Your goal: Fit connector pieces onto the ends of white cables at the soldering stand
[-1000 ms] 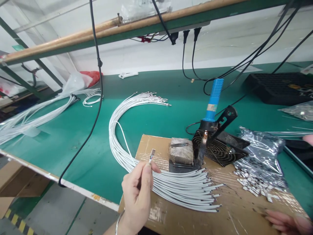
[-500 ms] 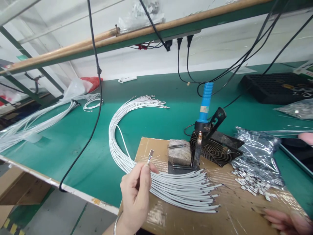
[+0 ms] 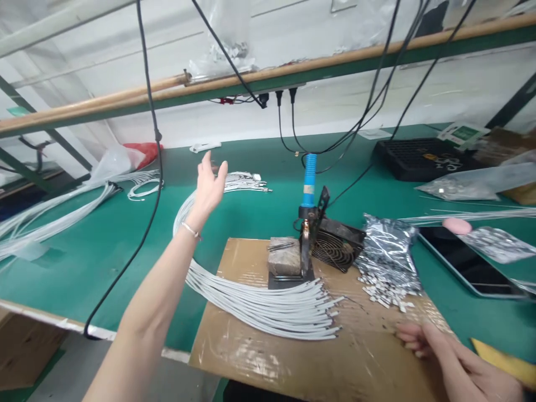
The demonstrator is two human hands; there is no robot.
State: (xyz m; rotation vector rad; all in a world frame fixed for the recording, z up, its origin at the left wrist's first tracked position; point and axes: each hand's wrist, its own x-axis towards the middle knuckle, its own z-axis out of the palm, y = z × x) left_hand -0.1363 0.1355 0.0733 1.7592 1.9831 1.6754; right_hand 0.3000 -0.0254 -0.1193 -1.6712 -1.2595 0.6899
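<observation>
My left hand (image 3: 210,183) is stretched out over the far end of a curved bundle of white cables (image 3: 259,307), fingers apart, with nothing visibly held. Near the cardboard's right side, my right hand (image 3: 444,349) hovers with curled fingers below a pile of small metal connectors (image 3: 385,293); whether it holds anything is hidden. The cables' near ends fan out across the cardboard (image 3: 251,357). Behind them stands a soldering iron with a blue handle (image 3: 309,181), next to a grey block (image 3: 283,258).
A black fan (image 3: 337,248) and a silvery bag (image 3: 389,245) lie right of the iron. Farther right is a phone (image 3: 469,262). A black cable (image 3: 156,167) hangs down at the left, near my left arm. A shelf edge (image 3: 335,58) crosses above.
My left hand has moved up and away from the cardboard to the bundle's far end, and its fingers have opened; the small connector piece no longer shows in it. The view has shifted right.
</observation>
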